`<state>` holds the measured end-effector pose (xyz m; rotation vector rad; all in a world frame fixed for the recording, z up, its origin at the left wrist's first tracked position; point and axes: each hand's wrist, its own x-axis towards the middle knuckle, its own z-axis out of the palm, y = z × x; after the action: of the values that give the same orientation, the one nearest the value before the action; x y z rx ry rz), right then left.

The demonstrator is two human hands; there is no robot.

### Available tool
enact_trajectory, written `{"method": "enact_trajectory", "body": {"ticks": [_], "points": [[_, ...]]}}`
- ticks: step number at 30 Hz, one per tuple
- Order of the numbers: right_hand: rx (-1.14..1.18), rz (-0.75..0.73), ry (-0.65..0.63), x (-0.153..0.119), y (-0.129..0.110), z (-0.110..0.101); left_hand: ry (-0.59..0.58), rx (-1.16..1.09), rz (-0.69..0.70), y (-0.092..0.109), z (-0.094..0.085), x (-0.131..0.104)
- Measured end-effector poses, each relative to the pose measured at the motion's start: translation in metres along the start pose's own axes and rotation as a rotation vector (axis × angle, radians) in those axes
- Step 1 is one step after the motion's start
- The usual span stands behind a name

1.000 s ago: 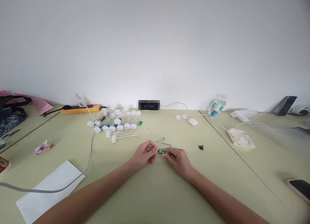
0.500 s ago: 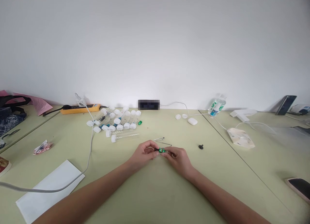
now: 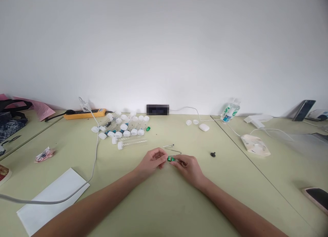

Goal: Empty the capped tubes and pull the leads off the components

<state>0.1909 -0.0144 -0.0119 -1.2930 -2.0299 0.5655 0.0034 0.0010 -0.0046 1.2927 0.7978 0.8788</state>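
Close together over the middle of the table, my two hands meet at a small shiny green piece (image 3: pixel 171 158). My right hand (image 3: pixel 189 166) pinches it from the right, with a bit of thin metal showing at its fingertips. At the left end of the green piece, my left hand (image 3: pixel 153 160) has thumb and fingers closed; what lies between them is hidden. Just beyond my fingers lie thin bent metal rods (image 3: pixel 174 150). A small black knob-like part (image 3: pixel 213 154) rests to the right. Another green piece (image 3: pixel 148 129) sits beside the clear tubes with white caps (image 3: pixel 123 127).
A white cable (image 3: pixel 96 151) crosses the left side over a white sheet (image 3: pixel 51 206). Along the wall stand an orange power strip (image 3: pixel 84 114), a dark display box (image 3: pixel 157 109) and a clear bottle (image 3: pixel 230 111). White caps (image 3: pixel 189 122) and a white case (image 3: pixel 204 127) lie behind my right hand.
My left thumb and fingers have shifted at the left end of the green piece, covering the black part that showed there before. My right hand has barely moved.
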Motion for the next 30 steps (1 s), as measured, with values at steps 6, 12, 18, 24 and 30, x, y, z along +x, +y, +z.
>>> {"method": "enact_trajectory", "body": {"ticks": [6, 12, 18, 24, 30], "points": [[-0.013, -0.012, 0.012, 0.0002, 0.0017, 0.0012, -0.015, -0.005, -0.005, 0.0000, -0.0008, 0.0000], [-0.019, -0.022, 0.015, -0.0005, 0.0028, 0.0019, -0.012, 0.007, -0.007, -0.0015, -0.0004, 0.0002], [0.001, -0.013, -0.004, -0.0002, 0.0002, 0.0003, -0.010, 0.006, -0.012, -0.0018, -0.0015, 0.0014], [-0.026, 0.004, -0.002, 0.0008, 0.0025, 0.0006, -0.037, 0.018, -0.022, -0.0030, -0.0006, 0.0005], [-0.074, -0.023, 0.016, 0.0008, 0.0036, 0.0003, 0.034, 0.029, 0.020, -0.0020, 0.0017, 0.0009]]}}
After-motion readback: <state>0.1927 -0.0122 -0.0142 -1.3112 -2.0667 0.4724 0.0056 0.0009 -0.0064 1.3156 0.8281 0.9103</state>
